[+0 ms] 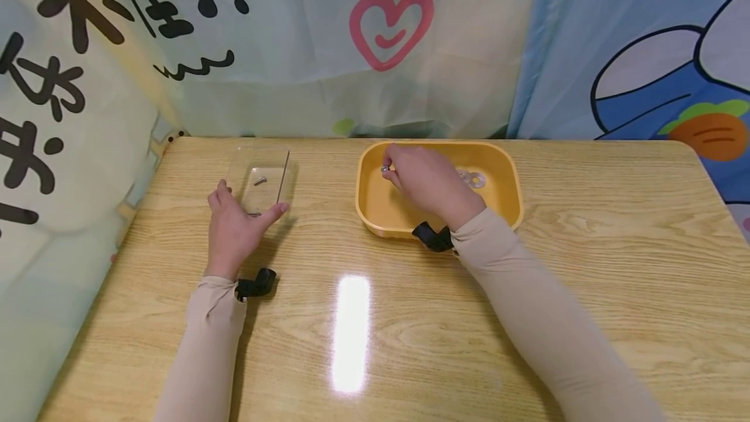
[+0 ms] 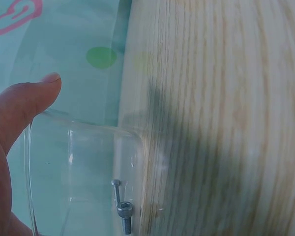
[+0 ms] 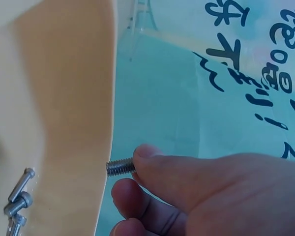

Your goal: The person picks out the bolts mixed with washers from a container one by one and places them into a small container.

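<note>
My right hand (image 1: 430, 181) is over the left part of the yellow tray (image 1: 375, 223). Its thumb and forefinger pinch a metal screw (image 3: 120, 167), whose threaded end sticks out. The fingers hide the screw's other end. On the left, a clear plastic box (image 1: 284, 178) stands on the table. My left hand (image 1: 237, 230) grips its near end, thumb along one side and fingers on the other. Two screws (image 2: 124, 210) lie inside the box, one with a wide socket head and one thinner.
Flat washers (image 1: 476, 180) lie in the tray, partly behind the right hand. Several more screws (image 3: 19, 199) show in the tray in the right wrist view. A printed cloth (image 1: 457, 70) hangs along the back edge of the wooden table (image 1: 615, 233).
</note>
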`<state>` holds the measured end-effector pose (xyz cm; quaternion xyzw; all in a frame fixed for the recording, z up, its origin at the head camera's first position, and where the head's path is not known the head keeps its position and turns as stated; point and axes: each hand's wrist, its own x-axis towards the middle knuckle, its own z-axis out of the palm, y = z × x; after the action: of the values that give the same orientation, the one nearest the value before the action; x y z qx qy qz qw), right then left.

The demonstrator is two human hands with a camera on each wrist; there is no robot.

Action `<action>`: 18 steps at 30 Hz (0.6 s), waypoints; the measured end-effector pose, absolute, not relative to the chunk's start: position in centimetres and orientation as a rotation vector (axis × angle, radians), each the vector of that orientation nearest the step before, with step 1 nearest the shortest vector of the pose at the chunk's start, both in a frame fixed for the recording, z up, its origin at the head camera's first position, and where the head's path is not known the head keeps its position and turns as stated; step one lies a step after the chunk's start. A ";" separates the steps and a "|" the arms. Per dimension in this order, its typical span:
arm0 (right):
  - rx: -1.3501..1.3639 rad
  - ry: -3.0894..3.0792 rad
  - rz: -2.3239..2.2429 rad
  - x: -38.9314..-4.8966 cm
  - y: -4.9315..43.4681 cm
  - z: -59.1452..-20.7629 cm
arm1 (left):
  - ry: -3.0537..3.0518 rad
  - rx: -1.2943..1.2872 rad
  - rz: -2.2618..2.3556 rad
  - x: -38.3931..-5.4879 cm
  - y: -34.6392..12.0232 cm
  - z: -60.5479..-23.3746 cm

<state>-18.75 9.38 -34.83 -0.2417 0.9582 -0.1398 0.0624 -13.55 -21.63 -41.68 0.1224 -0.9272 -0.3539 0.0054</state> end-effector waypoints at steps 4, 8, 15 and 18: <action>-0.740 2.906 -0.436 -18.5 9.0 -34.8 | -2.905 0.386 -1.094 -13.5 -21.6 -41.7; -0.746 2.912 -0.462 -18.3 8.6 -34.7 | -2.902 0.377 -1.100 -13.5 -21.6 -41.6; -0.787 2.928 -0.519 -18.1 8.1 -34.7 | -2.906 0.376 -1.107 -13.6 -21.6 -41.6; -0.813 2.940 -0.535 -18.0 7.9 -34.9 | -2.905 0.384 -1.108 -13.6 -21.5 -41.6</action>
<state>-17.95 7.91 -34.91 -0.2626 0.9491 -0.1726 0.0225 -13.56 -21.54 -41.59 0.1224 -0.9274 -0.3536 0.0043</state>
